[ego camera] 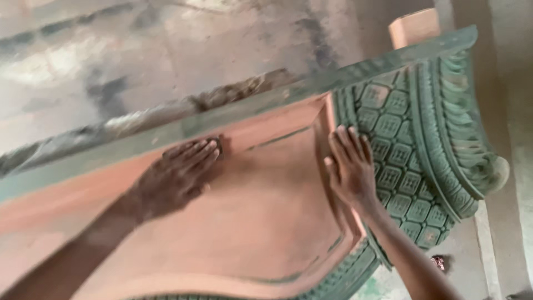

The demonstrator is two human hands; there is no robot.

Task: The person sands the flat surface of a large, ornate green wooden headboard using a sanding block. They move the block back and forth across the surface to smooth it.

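Note:
A large carved wooden panel (266, 222) fills the view, its middle a smooth reddish-brown field and its border (411, 144) green with raised square patterns and scalloped edging. My left hand (177, 175) presses flat on the reddish field near the upper green edge, with a small dark piece, perhaps sandpaper, under the fingertips. My right hand (350, 166) lies flat with fingers spread where the reddish field meets the green carved border. It holds nothing.
A grey, stained concrete floor (139, 50) lies beyond the panel's upper edge. A bare wooden block (413, 26) sticks up behind the panel at the top right. Pale floor (499, 233) shows on the right, with a small dark object (438, 262) on it.

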